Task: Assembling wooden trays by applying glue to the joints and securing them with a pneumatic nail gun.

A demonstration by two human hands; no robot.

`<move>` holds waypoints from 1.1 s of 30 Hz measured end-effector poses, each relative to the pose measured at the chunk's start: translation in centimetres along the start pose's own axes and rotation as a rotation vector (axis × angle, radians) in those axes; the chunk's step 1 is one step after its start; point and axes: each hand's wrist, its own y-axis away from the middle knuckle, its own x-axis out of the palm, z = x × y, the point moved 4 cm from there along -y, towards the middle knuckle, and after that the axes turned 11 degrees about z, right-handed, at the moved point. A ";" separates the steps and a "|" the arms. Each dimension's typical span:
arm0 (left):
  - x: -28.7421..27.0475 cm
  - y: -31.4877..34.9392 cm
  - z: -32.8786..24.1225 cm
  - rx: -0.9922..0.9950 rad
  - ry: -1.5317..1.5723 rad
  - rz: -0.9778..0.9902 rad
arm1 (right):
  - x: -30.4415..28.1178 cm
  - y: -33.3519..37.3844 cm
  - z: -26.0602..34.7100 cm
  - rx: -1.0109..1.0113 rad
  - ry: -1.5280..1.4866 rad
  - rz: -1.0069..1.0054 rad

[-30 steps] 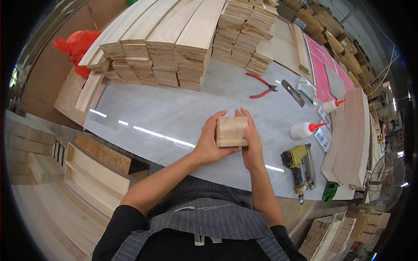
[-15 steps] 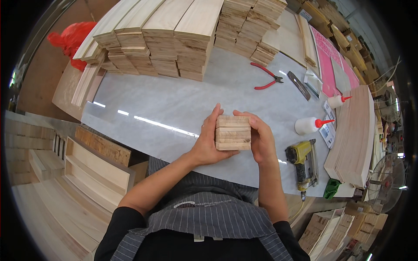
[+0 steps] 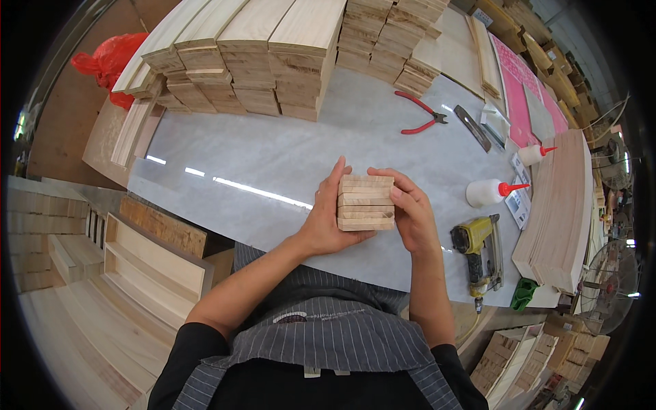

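A squared-up stack of several short wooden strips (image 3: 365, 203) is between my hands, over the near part of the grey worktable (image 3: 273, 147). My left hand (image 3: 328, 213) grips the stack's left side, its thumb reaching under the near edge. On the other side my right hand (image 3: 412, 212) closes on the stack, fingers bent at the far right corner and thumb against the right edge. The strips lie flat against one another with their ends facing up toward me. Parts of the fingers are hidden behind the wood.
Tall stacks of boards (image 3: 273, 75) line the far side. To the right lie red-handled pliers (image 3: 425, 117), a utility knife (image 3: 472, 128), glue bottles with red tips (image 3: 486, 193), a yellow nail gun (image 3: 476, 249) and a pile of thin panels (image 3: 557, 212). A wooden drawer frame (image 3: 154, 263) stands at left.
The stack has risen slightly in view, still between both hands. My right thumb and fingers have shifted a little at its right edge. The whole view has moved slightly.
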 end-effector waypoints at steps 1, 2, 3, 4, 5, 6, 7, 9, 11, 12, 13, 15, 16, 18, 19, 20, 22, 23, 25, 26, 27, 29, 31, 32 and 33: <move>0.0 0.0 0.0 0.004 0.010 0.000 | 0.0 0.0 0.0 0.007 0.001 -0.003; 0.0 0.1 0.0 0.008 0.020 0.001 | 0.0 0.0 0.0 0.013 0.002 -0.005; 0.0 0.1 0.0 0.008 0.019 0.002 | 0.0 0.0 0.0 0.014 0.001 -0.006; 0.0 0.1 0.0 0.008 0.018 0.003 | 0.0 0.0 0.0 0.010 -0.001 -0.007; 0.0 0.1 0.0 0.008 0.017 0.004 | 0.0 0.0 0.1 0.006 -0.002 -0.008; 0.0 0.1 0.0 0.008 0.017 0.005 | 0.0 0.0 0.0 0.006 -0.003 -0.009; 0.0 0.1 0.0 0.010 0.020 0.001 | -0.1 0.0 0.0 0.007 -0.006 -0.004; 0.0 0.1 0.1 0.012 0.023 -0.003 | -0.1 0.1 -0.1 0.008 -0.009 0.001; 0.0 0.0 0.1 -0.007 0.008 -0.004 | 0.1 0.3 0.0 -0.021 0.012 0.029; 0.0 0.0 0.1 -0.007 0.008 -0.004 | 0.0 0.3 -0.1 -0.021 0.013 0.029; 0.0 0.0 0.1 -0.011 0.009 -0.002 | 0.0 0.4 -0.1 -0.040 0.046 0.054; 0.0 0.0 0.1 -0.015 0.011 -0.001 | 0.2 0.5 0.0 -0.059 0.079 0.079; 0.0 0.0 0.0 -0.020 0.013 -0.001 | 0.2 0.5 0.0 -0.048 0.080 0.071; -0.1 0.0 0.0 -0.024 0.015 -0.001 | 0.3 0.5 0.1 -0.036 0.082 0.063; -0.1 0.0 0.0 -0.023 0.014 -0.001 | 0.3 0.5 0.1 -0.034 0.083 0.066; -0.1 0.0 -0.1 -0.021 0.012 0.000 | 0.3 0.5 0.1 -0.032 0.083 0.070; -0.1 0.0 0.0 -0.025 0.016 0.000 | 0.3 0.6 0.2 -0.034 0.093 0.073; -0.1 0.0 0.0 -0.029 0.020 0.000 | 0.3 0.6 0.2 -0.036 0.101 0.077; 0.0 0.0 -0.1 -0.031 0.008 -0.002 | 0.3 0.8 0.1 -0.046 0.113 0.063; 0.0 0.0 -0.1 -0.035 -0.004 -0.006 | 0.2 0.9 0.0 -0.056 0.125 0.051; 0.0 0.0 -0.1 -0.034 -0.003 -0.004 | 0.3 0.9 0.0 -0.056 0.125 0.049; 0.0 0.0 -0.1 -0.024 -0.027 -0.006 | 0.3 1.0 0.0 -0.053 0.111 0.046; 0.0 0.0 0.0 -0.017 -0.023 -0.012 | 0.2 1.0 0.0 -0.050 0.118 0.048; 0.0 0.0 0.1 -0.011 -0.020 -0.018 | 0.1 1.0 0.0 -0.047 0.125 0.049; 0.1 0.0 0.1 -0.011 -0.019 -0.019 | 0.1 1.1 0.1 -0.046 0.125 0.049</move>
